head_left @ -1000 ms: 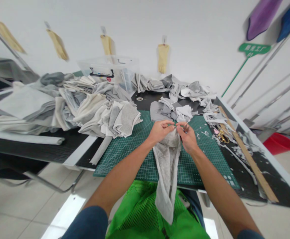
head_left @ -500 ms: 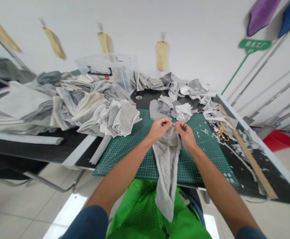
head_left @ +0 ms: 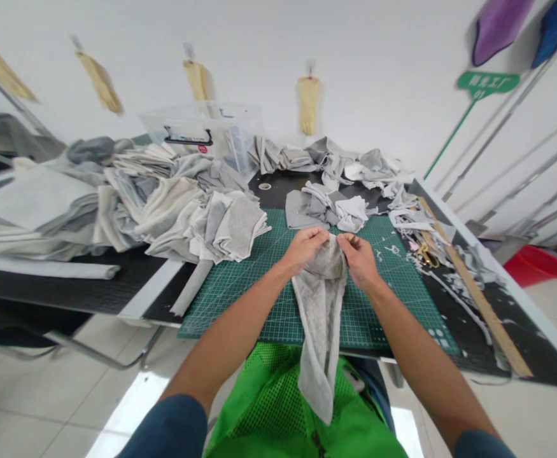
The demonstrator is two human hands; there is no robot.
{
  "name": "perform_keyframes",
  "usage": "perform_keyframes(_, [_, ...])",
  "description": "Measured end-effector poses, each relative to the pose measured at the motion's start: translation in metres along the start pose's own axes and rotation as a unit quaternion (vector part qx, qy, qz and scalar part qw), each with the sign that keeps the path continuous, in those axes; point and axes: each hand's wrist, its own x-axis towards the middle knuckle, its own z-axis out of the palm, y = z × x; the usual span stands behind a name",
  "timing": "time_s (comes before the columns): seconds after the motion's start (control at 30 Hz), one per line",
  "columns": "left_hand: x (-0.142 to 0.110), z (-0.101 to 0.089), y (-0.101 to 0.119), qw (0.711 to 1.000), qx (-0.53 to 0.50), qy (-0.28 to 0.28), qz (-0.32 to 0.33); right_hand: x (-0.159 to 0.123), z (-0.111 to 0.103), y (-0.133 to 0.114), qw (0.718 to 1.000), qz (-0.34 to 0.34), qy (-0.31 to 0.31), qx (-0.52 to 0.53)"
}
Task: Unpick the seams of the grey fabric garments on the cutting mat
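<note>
A long piece of grey fabric (head_left: 320, 305) hangs between my hands, running down over the table's front edge onto my green vest. My left hand (head_left: 305, 249) pinches its upper left edge between thumb and fingers. At the upper right edge, my right hand (head_left: 359, 257) is closed in a similar pinch, a short stretch of edge showing between the two. Beneath lies a green cutting mat (head_left: 249, 286) with grid lines. Just beyond my hands, a small heap of grey and white cloth pieces (head_left: 309, 207) rests on the mat's far edge.
Piles of folded grey cloth (head_left: 173, 210) cover the left side, before a clear plastic box (head_left: 202, 127). On the right lie gold-handled scissors (head_left: 426, 256), fabric scraps and a long wooden ruler (head_left: 473, 289). A tape roll (head_left: 265, 186) sits behind the mat. A red bucket (head_left: 536, 264) stands on the floor.
My fingertips have shifted slightly along the fabric's top edge, which now shows more plainly between them. Both hands keep hold, and the view has moved a little.
</note>
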Motion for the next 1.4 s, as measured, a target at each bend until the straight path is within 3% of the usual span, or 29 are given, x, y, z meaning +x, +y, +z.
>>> perform_keyframes(0.23, [-0.002,-0.001,0.006,0.999,-0.030,-0.014,-0.033,0.000,0.000,0.000,1.000,0.008,0.009,-0.001])
perform_keyframes(0.43, [-0.003,-0.004,0.005,0.997,0.065,-0.042,0.013,0.001,0.000,0.002,0.999,-0.017,0.017,-0.034])
perform_keyframes(0.57, [0.003,-0.009,-0.001,0.996,0.071,0.031,0.037,0.002,-0.003,0.004,0.990,-0.058,-0.031,-0.121])
perform_keyframes(0.7, [0.011,-0.019,-0.006,0.985,0.082,0.135,0.074,0.008,-0.011,0.014,0.959,-0.077,-0.071,-0.262])
perform_keyframes(0.87, [0.019,-0.038,-0.006,0.937,0.164,0.283,0.120,0.017,-0.023,0.034,0.947,-0.033,-0.059,-0.313])
perform_keyframes(1.0, [0.023,-0.055,-0.005,0.901,0.233,0.335,0.144,0.021,-0.029,0.038,0.952,-0.008,-0.040,-0.304])
perform_keyframes(1.17, [0.024,-0.063,-0.008,0.886,0.351,0.286,0.097,0.019,-0.027,0.031,0.969,0.011,-0.023,-0.245])
perform_keyframes(1.27, [0.017,-0.051,-0.004,0.864,0.444,0.211,0.109,0.016,-0.023,0.026,0.975,0.023,-0.037,-0.218])
perform_keyframes(1.33, [0.011,-0.040,0.000,0.853,0.476,0.155,0.151,0.014,-0.020,0.023,0.977,0.028,-0.051,-0.204])
perform_keyframes(1.4, [0.006,-0.030,0.002,0.854,0.482,0.071,0.182,0.013,-0.018,0.020,0.979,0.024,-0.065,-0.190])
